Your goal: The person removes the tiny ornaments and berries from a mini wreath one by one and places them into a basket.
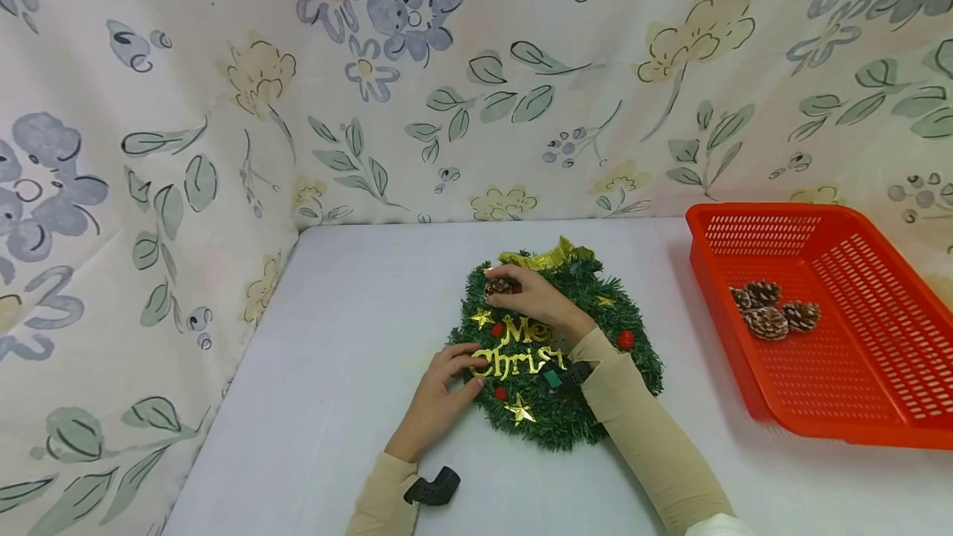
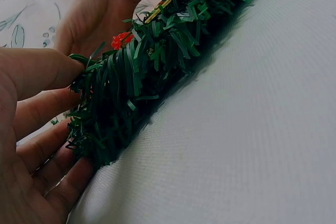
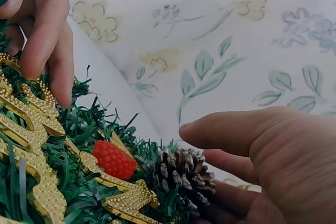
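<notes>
Head camera gives me the whole scene: the wreath (image 1: 636, 366) lies flat on the white table (image 1: 357, 329), a little right of centre in my feed. I have the right hand (image 1: 538, 294) over its far left part, thumb and fingers closed about a cone (image 1: 497, 287). At the wreath's left edge the left hand (image 1: 438, 394) rests with its fingers apart and relaxed, touching the greenery. Gold letters (image 1: 512, 364) cross the middle, partly hidden from me by the right arm, with stars (image 1: 519, 410) and red berries (image 1: 626, 340) around them and a gold ribbon (image 1: 547, 258) at the far edge. Well to the right I see a red basket (image 1: 841, 375) with several loose cones (image 1: 768, 323) inside. Patterned cloth (image 1: 484, 11) hangs behind.

Left wrist camera puts me low beside the wreath: the left hand's digits are spread along its outer edge, some tips buried in green strands. Part of the right hand shows beyond.

Right wrist camera brings me close to the cone, upon the greenery near a berry. The thumb reaches over it and fingers bend round its outer side; I can't tell whether the thumb tip touches. Across from it, the left hand's fingers point down beside the letters.
</notes>
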Motion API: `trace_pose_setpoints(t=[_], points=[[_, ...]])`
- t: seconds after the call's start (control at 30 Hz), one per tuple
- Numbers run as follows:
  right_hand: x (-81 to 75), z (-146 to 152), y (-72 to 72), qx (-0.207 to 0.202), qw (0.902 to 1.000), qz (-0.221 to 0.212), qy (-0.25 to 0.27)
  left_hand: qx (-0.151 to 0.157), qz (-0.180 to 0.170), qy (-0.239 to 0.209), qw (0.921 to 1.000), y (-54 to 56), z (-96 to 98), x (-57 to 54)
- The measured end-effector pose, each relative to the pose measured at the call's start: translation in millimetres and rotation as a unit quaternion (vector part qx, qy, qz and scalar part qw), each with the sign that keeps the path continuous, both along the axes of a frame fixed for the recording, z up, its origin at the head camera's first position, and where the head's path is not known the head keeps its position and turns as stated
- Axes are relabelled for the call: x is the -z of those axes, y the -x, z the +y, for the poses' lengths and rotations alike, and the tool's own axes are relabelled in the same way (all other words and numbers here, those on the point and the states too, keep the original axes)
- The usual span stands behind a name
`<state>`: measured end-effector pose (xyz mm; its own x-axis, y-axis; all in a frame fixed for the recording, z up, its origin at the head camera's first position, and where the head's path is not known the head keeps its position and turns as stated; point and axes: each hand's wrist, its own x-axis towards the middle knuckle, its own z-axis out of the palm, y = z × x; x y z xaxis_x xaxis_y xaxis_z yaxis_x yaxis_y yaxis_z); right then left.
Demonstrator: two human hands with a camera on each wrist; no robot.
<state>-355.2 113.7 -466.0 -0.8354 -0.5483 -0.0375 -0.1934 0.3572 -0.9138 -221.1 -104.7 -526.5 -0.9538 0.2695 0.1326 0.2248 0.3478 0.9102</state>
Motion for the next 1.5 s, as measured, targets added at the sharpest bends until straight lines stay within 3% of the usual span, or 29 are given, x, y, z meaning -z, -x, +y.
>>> trace_pose_setpoints(t=[0.37, 0.77, 1.03, 1.5], points=[[4.6, -0.5, 2.1, -0.006, 0.9998, 0.017, -0.011, -0.002, 0.011, 0.006, 0.9999, 0.3, 0.5, -2.3], [4.0, -2.9, 0.5, -0.014, 0.9966, 0.059, -0.056, -0.004, 0.017, 0.010, 0.9998, -0.1, 0.8, -2.2], [5.0, -3.8, 0.4, 0.009, 0.9945, 0.069, -0.078, -0.005, 0.009, 0.008, 0.9999, 0.0, 0.6, -1.9], [-4.6, 0.2, -4.5, 0.028, 0.9971, 0.058, -0.039, -0.002, 0.006, 0.006, 1.0000, 0.4, 0.9, 0.1]])
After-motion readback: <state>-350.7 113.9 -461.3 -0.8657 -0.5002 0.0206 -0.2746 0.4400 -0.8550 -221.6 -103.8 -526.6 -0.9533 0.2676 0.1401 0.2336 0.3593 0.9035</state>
